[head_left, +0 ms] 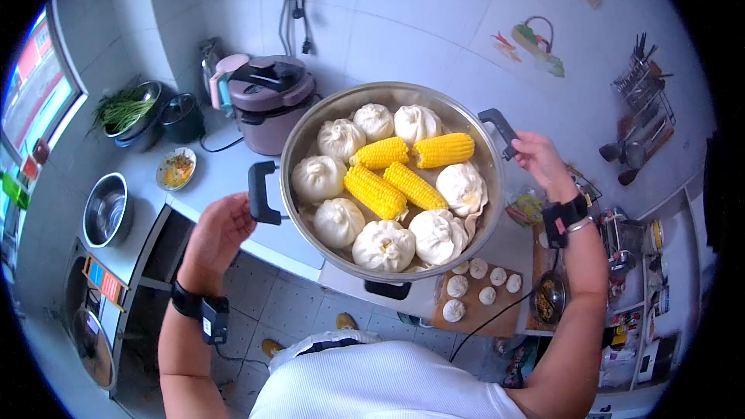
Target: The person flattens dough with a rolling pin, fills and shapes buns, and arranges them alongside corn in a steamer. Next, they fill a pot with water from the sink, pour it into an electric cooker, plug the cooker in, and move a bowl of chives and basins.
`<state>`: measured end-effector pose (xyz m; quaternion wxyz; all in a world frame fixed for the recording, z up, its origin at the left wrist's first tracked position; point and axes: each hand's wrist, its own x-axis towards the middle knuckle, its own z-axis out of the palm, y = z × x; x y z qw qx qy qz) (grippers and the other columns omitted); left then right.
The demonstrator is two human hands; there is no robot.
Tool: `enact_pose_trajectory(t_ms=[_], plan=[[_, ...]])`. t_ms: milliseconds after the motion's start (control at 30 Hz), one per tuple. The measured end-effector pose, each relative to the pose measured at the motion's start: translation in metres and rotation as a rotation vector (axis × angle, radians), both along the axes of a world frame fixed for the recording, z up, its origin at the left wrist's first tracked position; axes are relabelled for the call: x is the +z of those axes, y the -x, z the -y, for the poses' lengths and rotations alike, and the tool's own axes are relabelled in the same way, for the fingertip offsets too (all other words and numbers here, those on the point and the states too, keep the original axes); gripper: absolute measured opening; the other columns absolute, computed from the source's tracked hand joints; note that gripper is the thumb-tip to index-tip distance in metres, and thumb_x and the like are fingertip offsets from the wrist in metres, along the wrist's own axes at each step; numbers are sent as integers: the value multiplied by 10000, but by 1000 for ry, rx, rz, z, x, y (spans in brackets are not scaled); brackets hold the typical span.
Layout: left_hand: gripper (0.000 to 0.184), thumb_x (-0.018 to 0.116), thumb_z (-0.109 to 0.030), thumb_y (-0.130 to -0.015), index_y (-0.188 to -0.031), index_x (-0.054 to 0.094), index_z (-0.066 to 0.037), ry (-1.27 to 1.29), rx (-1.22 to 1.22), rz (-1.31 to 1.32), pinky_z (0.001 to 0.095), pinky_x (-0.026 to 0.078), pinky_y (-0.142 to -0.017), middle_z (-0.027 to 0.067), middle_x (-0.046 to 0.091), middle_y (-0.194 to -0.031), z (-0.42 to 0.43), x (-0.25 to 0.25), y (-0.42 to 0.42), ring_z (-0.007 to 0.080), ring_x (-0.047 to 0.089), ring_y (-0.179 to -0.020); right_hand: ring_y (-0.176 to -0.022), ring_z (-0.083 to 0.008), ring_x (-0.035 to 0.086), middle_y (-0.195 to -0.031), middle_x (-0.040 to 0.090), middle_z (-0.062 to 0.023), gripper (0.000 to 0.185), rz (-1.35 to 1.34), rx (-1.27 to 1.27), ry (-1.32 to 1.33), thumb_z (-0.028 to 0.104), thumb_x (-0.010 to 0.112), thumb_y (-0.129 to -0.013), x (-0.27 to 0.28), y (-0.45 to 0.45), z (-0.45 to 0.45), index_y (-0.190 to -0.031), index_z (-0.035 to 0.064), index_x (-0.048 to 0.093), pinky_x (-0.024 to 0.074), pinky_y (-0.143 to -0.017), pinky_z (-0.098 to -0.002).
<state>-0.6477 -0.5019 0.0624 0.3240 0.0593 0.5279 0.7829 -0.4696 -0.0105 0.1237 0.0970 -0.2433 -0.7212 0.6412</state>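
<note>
A wide round metal steamer tray (494, 186) sits high in the middle of the view. Around its inside lie several white pleated buns (384, 246), with several pieces of yellow corn (375, 192) among them. At its left side, my left hand (223, 229) has curled fingers on the black handle (265, 193). My right hand (542, 159) grips the other black handle (499, 130) with thumb and fingers. The tray hides what is directly under it, except for a black handle (387, 290) showing below its near rim.
Small dough pieces (457, 286) rest on a wooden board (497, 324) at right, beside a metal bowl of filling (548, 299). A pressure cooker (270, 101), a plate of food (177, 168) and an empty steel bowl (108, 210) stand on the left counter. Utensils (636, 147) hang on the right wall.
</note>
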Motion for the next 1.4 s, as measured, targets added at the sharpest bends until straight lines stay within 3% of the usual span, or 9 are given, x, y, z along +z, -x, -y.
enact_pose_trajectory(t_ms=[300, 400, 567, 600, 733, 1000, 1133, 1200, 1400], plan=[[325, 503, -363, -868, -966, 565, -60, 80, 125, -6, 237, 435, -706, 28, 596, -877, 198, 52, 65, 114, 542, -778, -513, -48, 462, -614, 491, 39, 91, 77, -19, -6, 95, 597, -795, 19, 78, 200, -722, 71, 550, 359, -432, -169], [233, 572, -315, -836, -947, 569, -110, 58, 198, 36, 216, 400, -679, 1, 561, -850, 250, 70, 72, 101, 508, -746, -489, -45, 433, -606, 486, 32, 104, 208, 126, -187, 75, 569, -811, 49, 98, 255, -712, 55, 544, 348, -421, -174], [161, 590, -237, -831, -832, 600, -77, 197, 342, -22, 210, 367, -652, -14, 541, -746, 450, 64, 173, 68, 478, -689, -467, -44, 407, -576, 479, 26, 109, 363, 271, -253, 80, 563, -817, 62, 248, 468, -715, 43, 553, 326, -409, -182], [181, 582, -253, -836, -829, 601, -73, 136, 351, -28, 213, 372, -666, -7, 558, -759, 406, 25, 131, 69, 490, -701, -466, -45, 409, -574, 485, 22, 114, 328, 281, -271, 87, 572, -813, 27, 209, 427, -709, 42, 555, 328, -410, -186], [387, 532, -439, -836, -830, 621, -62, 266, 474, 61, 223, 412, -671, 15, 603, -745, 397, 49, 102, 94, 527, -696, -463, -43, 406, -566, 489, 20, 127, 315, 390, -303, 99, 587, -806, 28, 239, 402, -694, 45, 561, 328, -414, -191], [418, 551, -486, -803, -771, 616, -74, 160, 687, 195, 199, 401, -656, 6, 593, -692, 391, 33, 49, 87, 526, -661, -507, -81, 476, -587, 545, -16, 86, 222, 394, -268, 50, 616, -771, 28, 245, 408, -700, 10, 590, 370, -473, -233], [427, 572, -501, -784, -769, 614, -76, 108, 674, 259, 198, 397, -646, 8, 583, -707, 396, 16, 52, 95, 516, -691, -533, -97, 515, -610, 572, -26, 102, 243, 378, -426, 51, 624, -760, 15, 256, 409, -676, 0, 596, 407, -506, -257], [433, 564, -505, -789, -779, 616, -76, 144, 704, 281, 196, 399, -643, 8, 583, -707, 389, 19, 51, 94, 516, -693, -481, -59, 437, -584, 514, 17, 106, 267, 400, -480, 54, 585, -803, 20, 253, 408, -698, 40, 579, 349, -438, -213], [482, 501, -542, -815, -813, 629, -78, 72, 594, 320, 209, 394, -644, -3, 579, -721, 397, -3, 57, 98, 505, -695, -552, -72, 488, -671, 559, -8, 34, 301, 416, -429, 25, 561, -818, 8, 258, 415, -833, 10, 588, 404, -514, -213]])
